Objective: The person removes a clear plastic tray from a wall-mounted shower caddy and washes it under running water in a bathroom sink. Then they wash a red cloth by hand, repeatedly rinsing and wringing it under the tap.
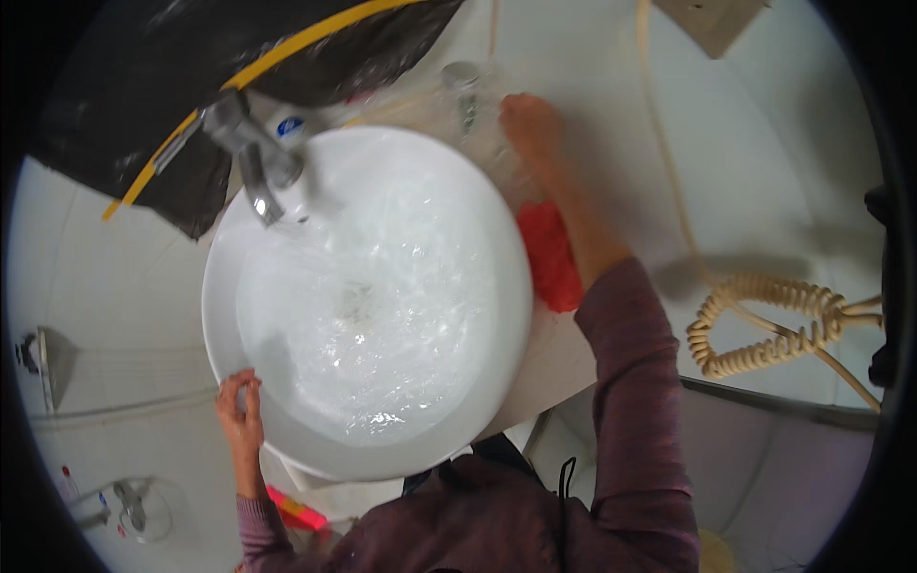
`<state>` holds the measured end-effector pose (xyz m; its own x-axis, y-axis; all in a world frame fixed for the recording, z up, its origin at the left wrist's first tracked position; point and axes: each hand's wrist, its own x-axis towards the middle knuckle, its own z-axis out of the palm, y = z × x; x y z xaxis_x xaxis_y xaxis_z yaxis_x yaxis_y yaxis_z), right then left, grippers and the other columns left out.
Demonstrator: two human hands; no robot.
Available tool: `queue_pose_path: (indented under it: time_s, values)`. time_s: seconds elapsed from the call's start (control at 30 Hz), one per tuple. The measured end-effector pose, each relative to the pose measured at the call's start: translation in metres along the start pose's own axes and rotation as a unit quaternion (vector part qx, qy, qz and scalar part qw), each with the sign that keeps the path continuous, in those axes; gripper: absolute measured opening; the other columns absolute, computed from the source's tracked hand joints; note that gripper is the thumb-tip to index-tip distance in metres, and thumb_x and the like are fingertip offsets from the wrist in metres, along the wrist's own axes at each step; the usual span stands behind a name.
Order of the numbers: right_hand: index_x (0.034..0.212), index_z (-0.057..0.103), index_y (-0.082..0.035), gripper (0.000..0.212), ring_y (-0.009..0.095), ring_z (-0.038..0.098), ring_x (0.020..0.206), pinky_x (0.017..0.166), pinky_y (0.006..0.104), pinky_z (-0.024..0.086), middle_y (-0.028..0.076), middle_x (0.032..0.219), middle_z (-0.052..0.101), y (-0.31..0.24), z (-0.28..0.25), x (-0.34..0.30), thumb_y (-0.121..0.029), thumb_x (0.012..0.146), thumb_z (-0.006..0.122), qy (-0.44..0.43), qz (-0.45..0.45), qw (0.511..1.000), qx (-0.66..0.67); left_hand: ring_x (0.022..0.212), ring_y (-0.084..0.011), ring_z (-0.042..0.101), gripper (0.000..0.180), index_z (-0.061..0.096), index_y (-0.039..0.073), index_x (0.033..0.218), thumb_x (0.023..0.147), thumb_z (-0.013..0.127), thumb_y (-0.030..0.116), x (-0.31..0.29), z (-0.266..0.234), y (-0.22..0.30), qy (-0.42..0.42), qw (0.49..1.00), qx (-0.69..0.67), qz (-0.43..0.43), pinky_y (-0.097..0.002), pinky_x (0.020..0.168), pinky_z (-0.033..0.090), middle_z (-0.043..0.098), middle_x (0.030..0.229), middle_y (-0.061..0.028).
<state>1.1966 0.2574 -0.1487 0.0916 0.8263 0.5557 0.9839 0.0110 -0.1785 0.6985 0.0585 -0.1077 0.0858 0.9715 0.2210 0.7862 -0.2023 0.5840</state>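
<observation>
A round white washbasin [511, 286] holds clear, rippling water. My left hand [239, 406] rests at the basin's near left rim, its fingers loosely bent with a gap between them. My right arm reaches past the basin's right side. At its end my right hand [533, 122] is closed, its fingers curled; whatever they may hold is hidden. Just left of that hand is a clear glass-like container [463, 84] on the counter. A crumpled red cloth [551, 258] lies beside the basin, partly behind my right forearm.
A grey metal faucet [253, 153] leans over the basin's far left edge. Black plastic sheeting [315, 72] with a yellow strip hangs behind it. A coiled beige cord [764, 325] is at the right. A shower fitting [131, 506] shows at the lower left.
</observation>
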Motion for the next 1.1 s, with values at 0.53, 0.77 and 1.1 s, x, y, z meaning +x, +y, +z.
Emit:
queue_pose_path:
  time_s: [0.53,0.77,1.1]
  values:
    - [0.089,0.064,-0.009,0.011,0.026,0.062,0.073,0.065,0.0342,0.049,0.011,0.08,0.064,-0.057,-0.075,-0.032,-0.014,0.08,0.059,-0.002,0.024,0.978,0.207,0.075,-0.0187,0.057,0.012,0.059,0.001,0.093,0.084,0.054,0.007,0.003,-0.003,-0.007,-0.026,0.999,0.001,0.032,-0.0286,0.074,0.043,0.06,0.077,-0.0081]
    - [0.082,0.057,-0.006,0.005,0.028,0.057,0.073,0.064,0.0372,0.047,0.009,0.081,0.057,-0.173,-0.056,-0.111,-0.009,0.077,0.058,-0.339,-0.248,0.884,0.208,0.074,-0.022,0.055,0.012,0.063,0.003,0.089,0.079,0.057,0.007,0.003,-0.001,-0.008,-0.012,0.999,-0.038,0.022,-0.0318,0.075,0.041,0.064,0.08,-0.0059]
    - [0.077,0.059,-0.005,0.009,0.024,0.06,0.076,0.059,0.0337,0.049,0.01,0.082,0.06,-0.22,0.016,-0.147,-0.001,0.07,0.056,-0.297,-0.241,0.917,0.11,0.073,-0.0237,0.057,0.011,0.064,0.004,0.085,0.075,0.062,0.005,0.004,0.0,-0.011,0.018,0.996,-0.052,0.066,-0.0331,0.073,0.042,0.063,0.076,-0.0066]
